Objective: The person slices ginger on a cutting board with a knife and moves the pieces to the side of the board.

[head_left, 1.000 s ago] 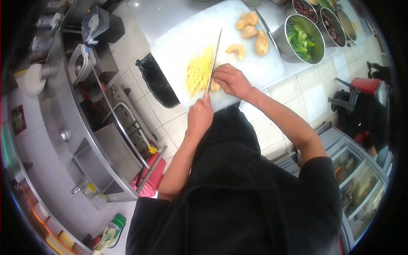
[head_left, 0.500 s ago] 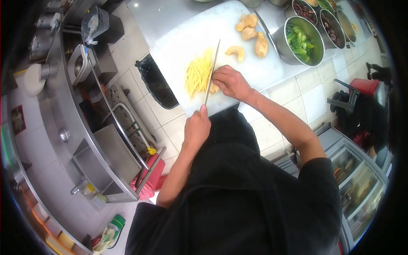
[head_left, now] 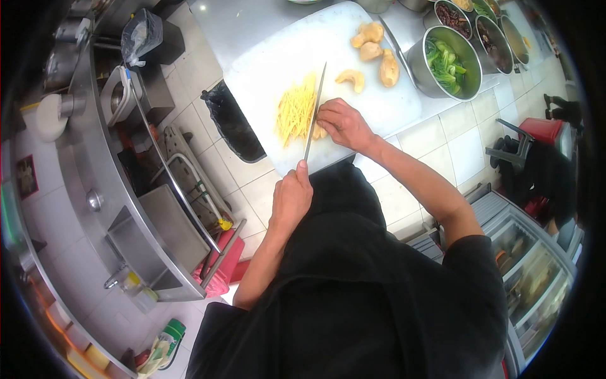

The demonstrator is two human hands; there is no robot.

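Note:
My left hand (head_left: 292, 194) is closed around the handle of a kitchen knife (head_left: 316, 114), its blade pointing away from me over the white cutting board (head_left: 252, 69). To the blade's left lies a heap of thin yellow ginger shreds (head_left: 295, 112). Just right of the blade, the curled fingers of my right hand (head_left: 343, 124) press on sliced ginger (head_left: 319, 132), mostly hidden beneath them. Farther up the board are a curved cut piece of ginger (head_left: 351, 80) and several peeled ginger chunks (head_left: 389, 68).
A second long blade-like tool (head_left: 399, 50) lies along the board's right edge. Beside it stands a metal pot (head_left: 464, 88) of green leaves, with more filled containers behind. A black-lined bin (head_left: 230, 123) sits left of the board. A metal sink (head_left: 173, 227) is at left.
The knife and my left hand have shifted very slightly down, toward me. My right hand stays at the ginger, almost unmoved.

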